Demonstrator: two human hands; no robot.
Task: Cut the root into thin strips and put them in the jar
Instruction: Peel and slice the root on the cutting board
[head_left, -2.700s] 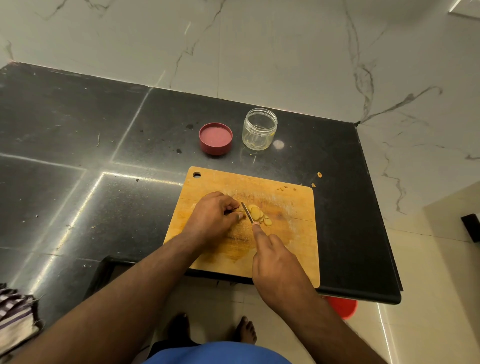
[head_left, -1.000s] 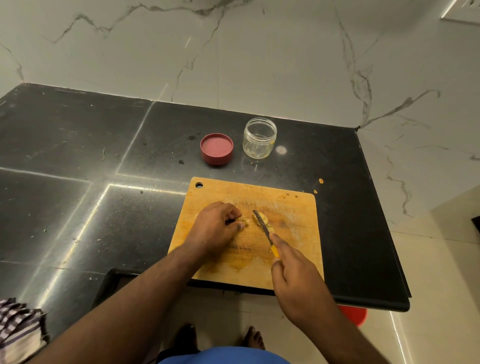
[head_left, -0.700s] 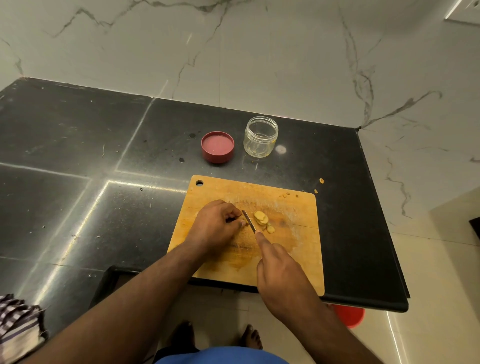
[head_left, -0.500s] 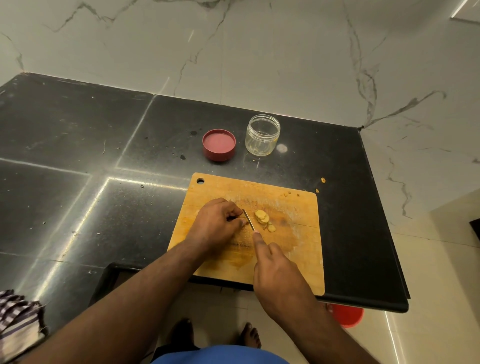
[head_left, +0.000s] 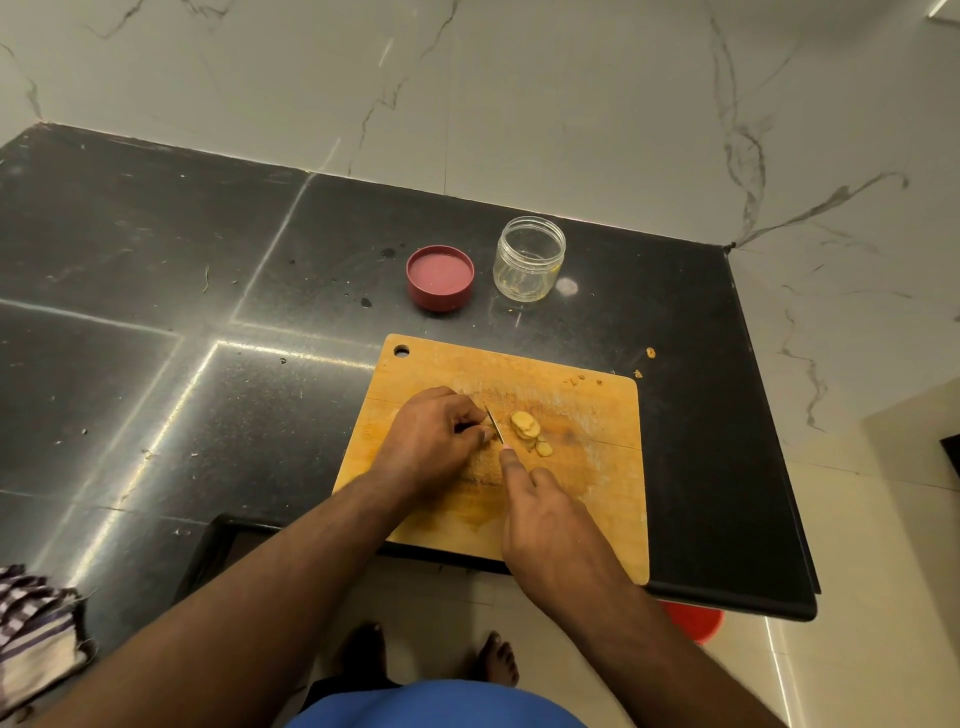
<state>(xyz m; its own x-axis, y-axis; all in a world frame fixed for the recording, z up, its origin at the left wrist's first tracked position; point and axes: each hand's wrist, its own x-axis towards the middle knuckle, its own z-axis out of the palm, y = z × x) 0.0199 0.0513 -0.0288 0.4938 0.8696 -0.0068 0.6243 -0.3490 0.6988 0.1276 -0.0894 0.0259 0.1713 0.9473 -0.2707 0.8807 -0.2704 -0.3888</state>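
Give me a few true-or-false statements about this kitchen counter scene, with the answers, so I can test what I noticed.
1. The glass jar stands open, with the red lid lying beside it on the counter. True.
2. The jar is already full of strips. False: it looks nearly empty, and the cut slices lie on the cutting board.
3. The right hand holds the knife. True.
4. The left hand rests flat on the counter, away from the board. False: its fingers are curled over the board, right beside the blade.
5. The lid lies on the cutting board. False: it is on the counter, beyond the board.
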